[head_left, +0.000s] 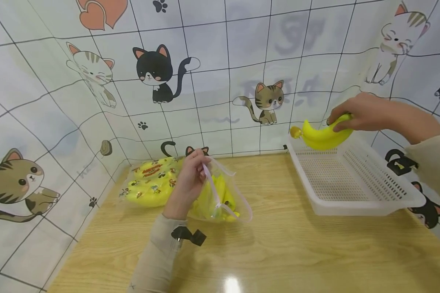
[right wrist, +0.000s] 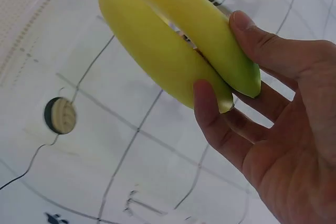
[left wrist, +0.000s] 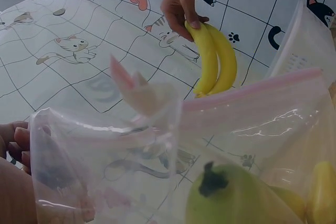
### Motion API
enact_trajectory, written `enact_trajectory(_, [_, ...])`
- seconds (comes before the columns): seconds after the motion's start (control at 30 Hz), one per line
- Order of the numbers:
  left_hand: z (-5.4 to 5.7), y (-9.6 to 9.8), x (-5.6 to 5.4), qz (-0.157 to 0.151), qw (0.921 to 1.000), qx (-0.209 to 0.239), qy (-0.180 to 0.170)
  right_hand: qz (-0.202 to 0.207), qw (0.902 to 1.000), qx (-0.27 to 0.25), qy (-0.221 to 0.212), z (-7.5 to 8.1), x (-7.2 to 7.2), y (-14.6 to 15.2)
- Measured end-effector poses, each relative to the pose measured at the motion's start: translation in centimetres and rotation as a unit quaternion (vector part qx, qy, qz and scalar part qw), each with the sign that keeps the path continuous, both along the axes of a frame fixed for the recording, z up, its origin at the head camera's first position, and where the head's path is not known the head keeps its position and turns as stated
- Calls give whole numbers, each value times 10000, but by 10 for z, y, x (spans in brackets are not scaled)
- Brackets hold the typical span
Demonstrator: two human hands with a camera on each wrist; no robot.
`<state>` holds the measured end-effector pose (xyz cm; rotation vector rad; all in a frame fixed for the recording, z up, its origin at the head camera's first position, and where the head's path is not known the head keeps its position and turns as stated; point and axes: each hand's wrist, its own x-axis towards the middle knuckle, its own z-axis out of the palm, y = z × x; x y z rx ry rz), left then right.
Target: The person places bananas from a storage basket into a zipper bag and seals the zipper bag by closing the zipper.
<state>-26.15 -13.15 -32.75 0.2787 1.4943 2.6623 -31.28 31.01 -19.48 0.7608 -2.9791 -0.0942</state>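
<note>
My left hand (head_left: 189,182) pinches the edge of a clear zip bag (head_left: 245,202) with a pink-tinted rim, which rests on the table. Yellow fruit-like pieces show inside it; a rounded green fruit-like piece (left wrist: 228,199) with a dark top appears through the plastic in the left wrist view. My right hand (head_left: 364,112) grips one end of a pair of joined yellow bananas (head_left: 322,137). They hang in the air above the left far part of a white basket (head_left: 370,206). In the right wrist view, thumb and fingers close round the green-tinged tips of the bananas (right wrist: 157,43).
A yellow printed plastic package (head_left: 150,189) lies against the wall, left of the zip bag. The wooden table (head_left: 275,248) meets a tiled wall covering (head_left: 212,89) with cat pictures at the back and sides. The basket stands near the right wall.
</note>
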Motion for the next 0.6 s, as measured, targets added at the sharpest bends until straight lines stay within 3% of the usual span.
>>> enact_trajectory(0.2, [1,-1,0,71,10000,-32,-4,319,9993,-177,125,12,27,-38])
enact_trajectory(0.3, [0,-1,0,58,10000,7,-15,664,9967,-441,173,17,45,-58])
enact_trajectory(0.6, [1,-3,2,-99,9999,76,10,2291,9662,-1166,207,19,95,-101])
